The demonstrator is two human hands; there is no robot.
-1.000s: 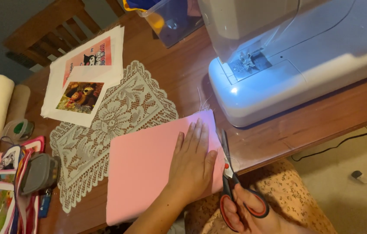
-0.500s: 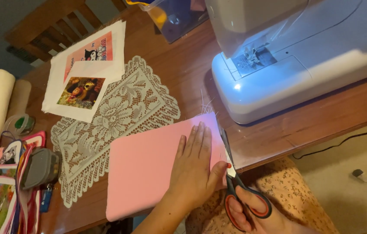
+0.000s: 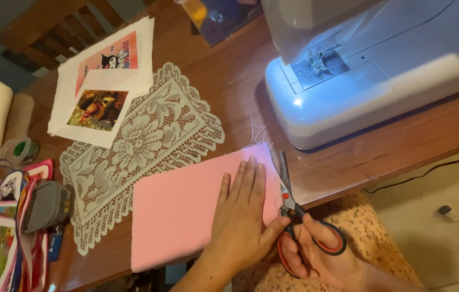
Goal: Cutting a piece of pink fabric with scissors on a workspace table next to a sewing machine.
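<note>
Fingers of the left hand lie flat and close together on the pink fabric, palm down, gripping nothing, only pressing the cloth to the wooden table; the thumb reaches out toward the scissors. The right hand has its fingers through the red-and-black handles, closed around them, with the blades almost shut and lying along the right edge of the fabric, tips pointing away from the person toward the white sewing machine. The fabric sits at the near edge of the table, its left side touching the lace doily, its right edge frayed with loose threads near the machine's base. To cut this edge cleanly, it seems best to keep the flat hand just beside the cut line so the cloth cannot creep, to let the lower blade ride on the table, and to take long, full strokes without closing the tips entirely, so the edge stays straight. The thumb lies close to the blades and would be safer drawn back. Printed picture patches lie well apart at the far left, and a heap of colourful pouches sits at the table's left end.
</note>
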